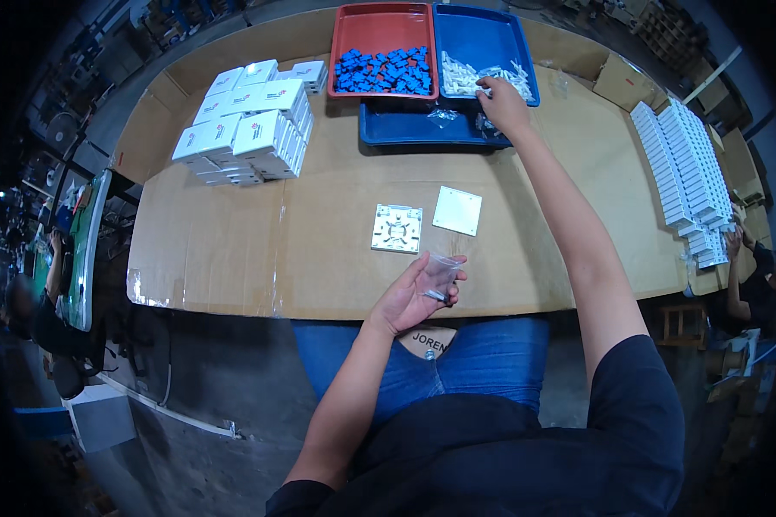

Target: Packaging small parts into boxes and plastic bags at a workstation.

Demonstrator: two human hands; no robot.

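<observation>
My left hand (pixel 409 294) is turned palm up near the table's front edge. Its curled fingers hold a small clear plastic bag (pixel 441 274) with something small and dark at the bottom. Stretched forward, my right hand (pixel 503 104) reaches over the near rim of the blue tray (pixel 478 39), its fingers drawn together by the white small parts (pixel 461 77); whatever they grip is too small to make out. Between my arms lie an open white square housing (pixel 397 228), its moulded inside showing, and a flat white square plate (pixel 457 211).
A red tray (pixel 384 30) of blue small parts adjoins the blue tray. Beneath them sits another blue tray (pixel 405 129) with clear bags. White boxes (pixel 237 129) are stacked at left, rows of white housings (pixel 685 168) at right. Other people work at both sides.
</observation>
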